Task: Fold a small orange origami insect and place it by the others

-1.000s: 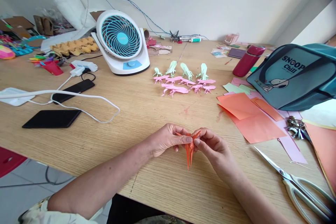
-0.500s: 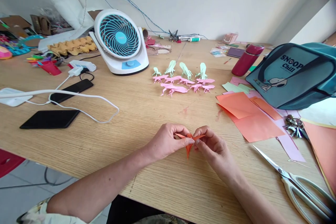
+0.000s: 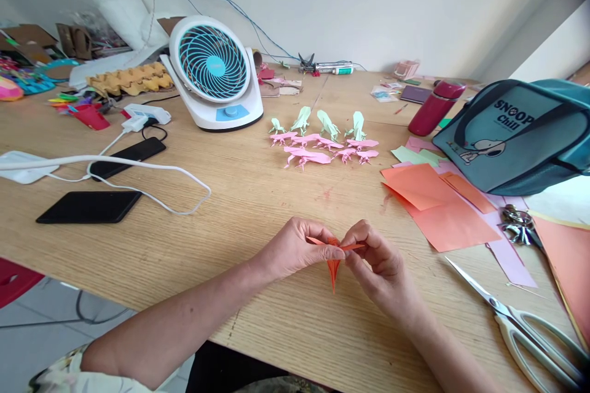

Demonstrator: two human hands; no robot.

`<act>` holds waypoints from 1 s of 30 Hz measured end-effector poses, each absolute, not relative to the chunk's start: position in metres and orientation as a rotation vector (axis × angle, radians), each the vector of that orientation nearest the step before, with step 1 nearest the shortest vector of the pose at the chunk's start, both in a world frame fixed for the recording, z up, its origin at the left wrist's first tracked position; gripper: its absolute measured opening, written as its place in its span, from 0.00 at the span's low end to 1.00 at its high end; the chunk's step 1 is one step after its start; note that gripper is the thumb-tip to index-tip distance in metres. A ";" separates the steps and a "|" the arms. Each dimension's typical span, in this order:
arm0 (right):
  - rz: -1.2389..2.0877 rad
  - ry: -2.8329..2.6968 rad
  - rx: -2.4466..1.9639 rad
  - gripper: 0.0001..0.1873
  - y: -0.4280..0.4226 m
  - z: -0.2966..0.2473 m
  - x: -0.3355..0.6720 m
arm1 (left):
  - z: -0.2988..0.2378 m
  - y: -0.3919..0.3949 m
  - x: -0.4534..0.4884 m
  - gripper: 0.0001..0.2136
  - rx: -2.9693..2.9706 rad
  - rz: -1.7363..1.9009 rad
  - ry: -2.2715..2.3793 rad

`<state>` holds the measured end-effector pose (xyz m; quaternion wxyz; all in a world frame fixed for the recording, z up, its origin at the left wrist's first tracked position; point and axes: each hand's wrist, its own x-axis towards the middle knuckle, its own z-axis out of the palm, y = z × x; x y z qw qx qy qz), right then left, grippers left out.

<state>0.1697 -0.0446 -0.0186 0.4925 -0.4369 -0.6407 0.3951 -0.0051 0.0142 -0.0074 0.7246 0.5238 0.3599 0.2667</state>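
Between my hands is a folded orange origami figure [image 3: 334,271], with a pointed part hanging down and narrow flaps sticking out to both sides. My left hand [image 3: 302,247] pinches it from the left, thumb laid across its middle. Thumb and fingers of my right hand [image 3: 375,259] are closed on its right flap. The fingertips hide part of the folds. Farther back on the table stand several pink origami figures [image 3: 308,156] and, behind them, several pale green origami figures [image 3: 328,125].
Orange paper sheets [image 3: 454,221], open scissors [image 3: 502,307], keys [image 3: 516,224], a red flask [image 3: 436,107] and a teal bag [image 3: 516,141] lie or stand to the right. On the left are a white fan [image 3: 214,70], a black phone [image 3: 90,207] and a looping white cable [image 3: 184,169].
The hanging orange point shows longer and lower now, and the right flap is tilted flatter. Both hands keep their pinch on the figure. The view has shifted very slightly.
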 end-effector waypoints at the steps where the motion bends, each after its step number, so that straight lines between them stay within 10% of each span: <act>1: 0.931 -1.577 -1.062 0.04 -0.045 -0.018 0.170 | -0.007 0.014 -0.005 0.13 1.169 0.591 0.788; 19: 0.623 -1.721 -1.045 0.08 -0.046 -0.020 0.170 | -0.006 0.012 -0.007 0.10 1.372 0.605 0.789; 23: 0.953 -1.477 -1.089 0.01 -0.046 -0.023 0.168 | -0.008 0.015 -0.005 0.09 1.332 0.694 0.763; 30: 1.387 -1.225 -1.215 0.18 -0.039 -0.018 0.162 | -0.012 0.014 -0.003 0.08 1.266 0.781 0.727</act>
